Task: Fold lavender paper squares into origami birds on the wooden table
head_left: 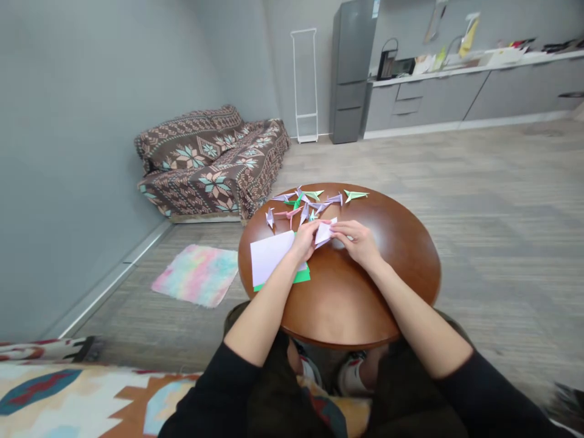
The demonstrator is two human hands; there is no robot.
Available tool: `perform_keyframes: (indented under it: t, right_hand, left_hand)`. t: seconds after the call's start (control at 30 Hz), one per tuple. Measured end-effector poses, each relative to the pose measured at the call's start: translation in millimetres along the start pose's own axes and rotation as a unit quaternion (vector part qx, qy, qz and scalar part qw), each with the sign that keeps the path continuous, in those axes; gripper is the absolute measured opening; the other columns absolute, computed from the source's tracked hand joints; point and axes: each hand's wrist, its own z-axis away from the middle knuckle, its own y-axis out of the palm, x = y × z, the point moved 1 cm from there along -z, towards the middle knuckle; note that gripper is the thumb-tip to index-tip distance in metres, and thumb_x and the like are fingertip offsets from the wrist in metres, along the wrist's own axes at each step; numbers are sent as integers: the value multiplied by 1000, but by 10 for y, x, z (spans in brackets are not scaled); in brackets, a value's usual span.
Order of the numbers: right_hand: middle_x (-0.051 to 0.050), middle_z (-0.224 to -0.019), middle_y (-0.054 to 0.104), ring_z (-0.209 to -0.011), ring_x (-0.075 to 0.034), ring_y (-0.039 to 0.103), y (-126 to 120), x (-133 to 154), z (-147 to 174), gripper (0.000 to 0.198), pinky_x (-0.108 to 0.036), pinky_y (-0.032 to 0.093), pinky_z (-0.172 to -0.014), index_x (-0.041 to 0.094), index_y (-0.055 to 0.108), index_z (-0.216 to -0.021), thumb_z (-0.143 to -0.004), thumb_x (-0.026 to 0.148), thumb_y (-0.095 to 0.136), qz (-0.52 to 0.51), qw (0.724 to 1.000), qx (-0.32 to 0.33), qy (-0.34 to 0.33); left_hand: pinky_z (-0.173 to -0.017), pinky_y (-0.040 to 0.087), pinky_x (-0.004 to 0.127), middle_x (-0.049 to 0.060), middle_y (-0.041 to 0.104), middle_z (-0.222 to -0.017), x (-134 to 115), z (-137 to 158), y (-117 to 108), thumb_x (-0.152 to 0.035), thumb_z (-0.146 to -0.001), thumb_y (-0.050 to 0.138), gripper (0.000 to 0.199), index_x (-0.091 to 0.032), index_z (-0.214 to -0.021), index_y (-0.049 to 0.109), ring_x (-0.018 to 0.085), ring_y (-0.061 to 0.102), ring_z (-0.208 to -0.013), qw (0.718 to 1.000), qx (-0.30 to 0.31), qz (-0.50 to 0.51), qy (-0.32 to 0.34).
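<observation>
Between my two hands is a partly folded piece of pale lilac origami paper (323,233), held just over the round brown table (342,304). My left hand (306,241) pinches its left side, and my right hand (356,239) grips its right edge between thumb and fingers. Under my left wrist lies a stack of square paper, with a lilac sheet (270,255) on top and a green sheet (302,277) showing below. Beyond my hands sit several folded paper cranes in lilac, green and pink, among them a pink crane (289,215) and a light green crane (354,195).
A sofa with a patterned cover (214,164) stands at the back left, near a pastel rug (198,275). Behind are a white rack (305,85), a grey fridge (353,73) and a kitchen counter (456,76). My legs and shoes are below the table's near edge.
</observation>
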Motion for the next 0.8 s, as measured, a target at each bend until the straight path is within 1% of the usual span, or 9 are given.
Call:
perform_keyframes:
  t: [0.07, 0.17, 0.3, 0.37, 0.47, 0.53, 0.6, 0.67, 0.8]
  right_hand:
    - [-11, -133, 66, -110, -23, 68, -3, -2, 2, 29, -45, 59, -95, 22, 67, -127, -103, 36, 63, 3, 1000, 9, -5]
    - [-11, -133, 67, -110, -23, 68, -12, 0, 2, 29, -45, 59, -94, 22, 67, -127, -103, 36, 63, 5, 1000, 20, -1]
    - [-11, -132, 67, -108, -23, 69, -15, 9, 1, 28, -44, 60, -93, 22, 67, -127, -103, 36, 62, -1, 999, 25, 21]
    - [-11, -132, 67, -108, -23, 69, -9, 16, 4, 28, -43, 60, -93, 22, 67, -126, -103, 36, 62, -6, 999, 27, 34]
    - [-11, -131, 67, -107, -23, 69, 8, 22, 13, 28, -43, 60, -92, 21, 67, -127, -103, 36, 63, -16, 998, 31, 57]
    - [-11, -131, 67, -107, -23, 69, 18, 13, 17, 29, -43, 60, -92, 21, 67, -127, -103, 36, 63, -24, 996, 26, 79]
    - [-11, -132, 67, -108, -23, 69, 21, -9, 20, 30, -44, 60, -92, 21, 66, -128, -103, 35, 63, -31, 994, 11, 107]
    - [-11, -132, 66, -109, -24, 69, 17, -43, 21, 31, -45, 60, -92, 20, 66, -129, -102, 35, 64, -36, 990, -9, 137]
    - [-11, -133, 66, -110, -24, 68, 14, -105, 23, 33, -45, 60, -92, 19, 65, -131, -102, 35, 65, -55, 980, -29, 186]
  left_hand:
    - [-68, 50, 27, 8, 76, -84, 15, -9, -12, -34, -80, 75, 24, -10, -85, 78, 17, 66, -75, 1000, -1, 2, -11]
    - [-74, 54, 30, 11, 77, -89, 35, -8, -23, -35, -88, 70, 28, -8, -89, 77, 21, 69, -82, 1000, 3, -2, -29]
    - [-91, 59, 43, 12, 68, -125, 59, -10, -32, -38, -98, 66, 37, -13, -125, 66, 25, 68, -107, 999, 6, -19, -44]
    - [-94, 60, 47, 11, 65, -131, 73, -23, -34, -38, -98, 65, 40, -16, -131, 62, 26, 67, -112, 999, 5, -24, -45]
    - [-84, 59, 37, 12, 75, -107, 86, -44, -35, -44, -92, 71, 37, -10, -106, 74, 25, 71, -96, 999, 0, -23, -37]
    - [-76, 57, 33, 12, 77, -88, 86, -49, -35, -53, -86, 73, 43, -10, -89, 76, 23, 72, -83, 999, -2, -18, -30]
    - [-72, 56, 33, 10, 76, -80, 85, -44, -32, -63, -82, 74, 51, -12, -86, 75, 21, 72, -76, 1000, 1, -16, -26]
    - [-71, 57, 33, 8, 75, -78, 89, -36, -29, -64, -74, 80, 53, -13, -87, 74, 19, 71, -72, 999, 10, -21, -22]
    - [-76, 58, 34, 6, 76, -77, 117, -29, -31, -48, -56, 96, 52, -13, -85, 72, 18, 71, -71, 998, 26, -51, -7]
